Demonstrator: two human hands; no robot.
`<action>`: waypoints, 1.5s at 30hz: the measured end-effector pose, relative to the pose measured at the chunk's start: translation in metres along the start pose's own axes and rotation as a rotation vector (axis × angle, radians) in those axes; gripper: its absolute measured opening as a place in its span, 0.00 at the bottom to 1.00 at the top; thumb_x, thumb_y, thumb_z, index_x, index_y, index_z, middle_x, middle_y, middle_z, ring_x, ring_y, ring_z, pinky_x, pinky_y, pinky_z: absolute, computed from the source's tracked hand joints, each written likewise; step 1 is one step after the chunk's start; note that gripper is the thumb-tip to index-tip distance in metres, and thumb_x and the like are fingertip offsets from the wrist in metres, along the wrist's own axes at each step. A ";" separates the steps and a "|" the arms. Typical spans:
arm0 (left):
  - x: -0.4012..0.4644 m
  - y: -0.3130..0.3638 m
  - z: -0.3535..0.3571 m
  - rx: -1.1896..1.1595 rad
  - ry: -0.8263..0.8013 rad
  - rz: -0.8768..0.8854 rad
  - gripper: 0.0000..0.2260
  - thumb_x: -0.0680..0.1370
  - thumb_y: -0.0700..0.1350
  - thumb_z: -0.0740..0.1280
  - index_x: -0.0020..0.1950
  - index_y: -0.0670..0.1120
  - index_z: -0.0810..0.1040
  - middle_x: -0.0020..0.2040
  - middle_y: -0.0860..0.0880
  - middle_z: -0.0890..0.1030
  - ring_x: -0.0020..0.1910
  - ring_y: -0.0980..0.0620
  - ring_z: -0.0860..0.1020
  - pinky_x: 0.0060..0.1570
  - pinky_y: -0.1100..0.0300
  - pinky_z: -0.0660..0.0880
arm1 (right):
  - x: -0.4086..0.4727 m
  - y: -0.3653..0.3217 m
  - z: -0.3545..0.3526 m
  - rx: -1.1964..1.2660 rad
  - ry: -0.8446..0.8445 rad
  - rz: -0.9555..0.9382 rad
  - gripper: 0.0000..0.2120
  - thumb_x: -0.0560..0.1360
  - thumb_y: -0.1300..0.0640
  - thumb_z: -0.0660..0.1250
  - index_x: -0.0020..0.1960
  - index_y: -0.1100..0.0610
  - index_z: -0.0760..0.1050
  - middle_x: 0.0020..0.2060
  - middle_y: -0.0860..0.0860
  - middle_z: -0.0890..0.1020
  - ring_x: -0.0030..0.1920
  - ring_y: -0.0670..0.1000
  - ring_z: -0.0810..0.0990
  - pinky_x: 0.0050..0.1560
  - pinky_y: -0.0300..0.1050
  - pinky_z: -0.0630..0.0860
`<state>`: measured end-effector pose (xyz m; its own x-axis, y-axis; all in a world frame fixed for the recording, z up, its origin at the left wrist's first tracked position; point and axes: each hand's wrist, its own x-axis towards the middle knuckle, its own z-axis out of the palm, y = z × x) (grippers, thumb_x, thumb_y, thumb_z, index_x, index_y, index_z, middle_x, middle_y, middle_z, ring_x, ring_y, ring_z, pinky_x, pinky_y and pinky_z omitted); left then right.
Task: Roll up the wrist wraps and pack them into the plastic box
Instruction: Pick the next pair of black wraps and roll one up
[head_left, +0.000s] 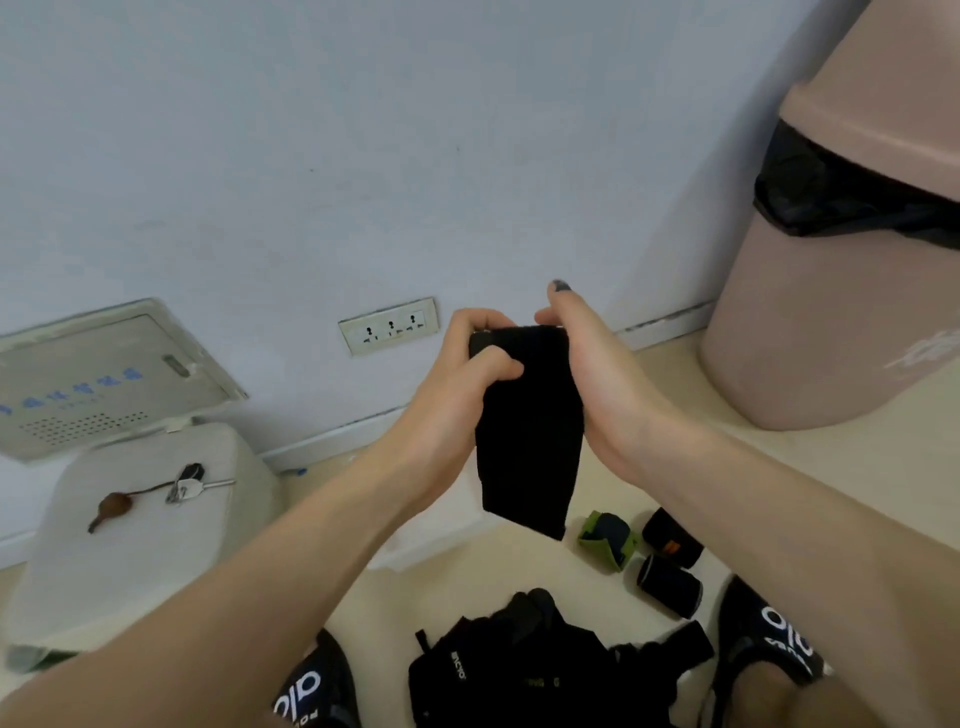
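Mid-frame, both hands (467, 379) (587, 374) grip a black wrap (527, 431) at its top; rolling probably starts next, tightly downward.

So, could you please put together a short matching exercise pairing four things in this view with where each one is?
Things:
1. black wrist wrap
2. green rolled wrap
3. keys
4. pink bin

Places:
A. on the white box lid at left
B. standing by the wall at right
C. held up between both hands
D. on the floor beside two black rolled wraps

Pairs: 1-C, 2-D, 3-A, 4-B
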<state>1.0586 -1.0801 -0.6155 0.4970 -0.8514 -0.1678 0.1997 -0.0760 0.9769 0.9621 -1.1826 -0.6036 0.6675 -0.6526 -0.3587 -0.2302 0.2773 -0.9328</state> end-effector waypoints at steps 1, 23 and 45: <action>0.001 0.000 -0.003 0.033 0.012 0.019 0.15 0.70 0.43 0.63 0.56 0.51 0.72 0.47 0.48 0.78 0.43 0.51 0.79 0.45 0.53 0.74 | 0.002 0.002 0.000 -0.048 -0.027 -0.002 0.25 0.81 0.34 0.54 0.63 0.52 0.76 0.56 0.56 0.84 0.57 0.55 0.85 0.66 0.60 0.77; 0.003 0.006 -0.023 0.142 -0.022 -0.081 0.27 0.76 0.62 0.64 0.72 0.50 0.73 0.65 0.49 0.82 0.62 0.50 0.82 0.67 0.42 0.76 | 0.001 0.002 -0.016 0.034 -0.124 -0.259 0.10 0.81 0.60 0.70 0.61 0.56 0.80 0.50 0.61 0.85 0.54 0.60 0.86 0.59 0.54 0.82; 0.000 0.008 -0.025 0.124 -0.065 -0.061 0.21 0.74 0.54 0.66 0.66 0.54 0.72 0.52 0.56 0.84 0.52 0.52 0.84 0.57 0.51 0.80 | -0.005 -0.003 -0.019 -0.074 -0.133 -0.208 0.10 0.81 0.54 0.70 0.61 0.50 0.78 0.53 0.60 0.86 0.50 0.55 0.88 0.48 0.45 0.82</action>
<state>1.0816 -1.0676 -0.6113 0.4310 -0.8746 -0.2221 0.1202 -0.1883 0.9747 0.9458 -1.1933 -0.5996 0.7918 -0.5908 -0.1552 -0.1256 0.0912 -0.9879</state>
